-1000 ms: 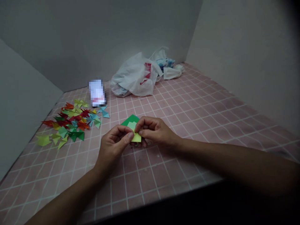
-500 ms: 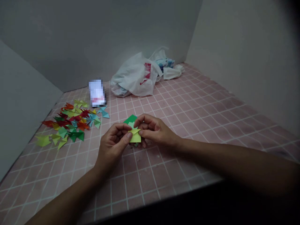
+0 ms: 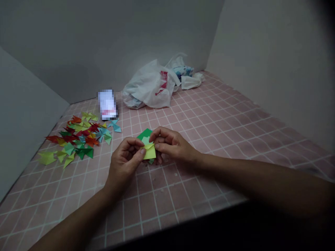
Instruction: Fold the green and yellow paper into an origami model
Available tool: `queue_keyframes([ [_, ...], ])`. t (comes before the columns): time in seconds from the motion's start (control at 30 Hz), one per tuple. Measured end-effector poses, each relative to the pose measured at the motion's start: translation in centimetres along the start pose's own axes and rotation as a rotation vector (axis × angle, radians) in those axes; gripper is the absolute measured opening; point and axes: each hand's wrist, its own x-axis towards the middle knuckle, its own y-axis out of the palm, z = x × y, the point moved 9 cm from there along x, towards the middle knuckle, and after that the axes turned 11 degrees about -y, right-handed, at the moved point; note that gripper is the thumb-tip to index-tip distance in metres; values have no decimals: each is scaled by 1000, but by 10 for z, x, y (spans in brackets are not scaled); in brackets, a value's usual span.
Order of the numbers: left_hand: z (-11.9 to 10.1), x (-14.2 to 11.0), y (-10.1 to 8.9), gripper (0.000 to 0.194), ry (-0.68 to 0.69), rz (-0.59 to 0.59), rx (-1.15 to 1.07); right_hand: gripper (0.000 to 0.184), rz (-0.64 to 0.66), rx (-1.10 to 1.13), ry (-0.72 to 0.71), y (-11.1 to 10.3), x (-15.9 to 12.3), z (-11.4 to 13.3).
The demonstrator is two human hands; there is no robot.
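Between my hands is a small piece of folded yellow paper (image 3: 150,153), with a crease and a flap along its top edge. My left hand (image 3: 127,153) pinches its left side between thumb and fingers. The right side is held by my right hand (image 3: 171,144), thumb in front and index finger curled above the top edge. Behind the yellow piece, green paper (image 3: 144,134) and a paler green piece (image 3: 146,140) lie on the table, partly hidden by my fingers.
Several folded paper shapes (image 3: 81,134) in mixed colours are heaped at the left. A phone with a lit, blurred screen (image 3: 107,104) lies behind them. White plastic bags (image 3: 150,85) sit against the back wall. A pink grid cloth (image 3: 222,139) covers the table.
The top part of the yellow paper has opened into a wider flap between my fingers. My right index finger has lifted slightly off the paper. The view has shifted a little.
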Motion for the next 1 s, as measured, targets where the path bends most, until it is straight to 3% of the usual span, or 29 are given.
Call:
queue_keyframes([
  [0.23, 2, 0, -1, 13, 4, -6, -1, 9, 26, -28, 62, -1, 0, -8],
  [0.43, -2, 0, 2, 14, 6, 6, 34, 15, -1, -51, 115, -3, -3, -13],
  [1.0, -3, -2, 2, 15, 38, 10, 117, 21, 6, -39, 113, -4, -2, -14],
])
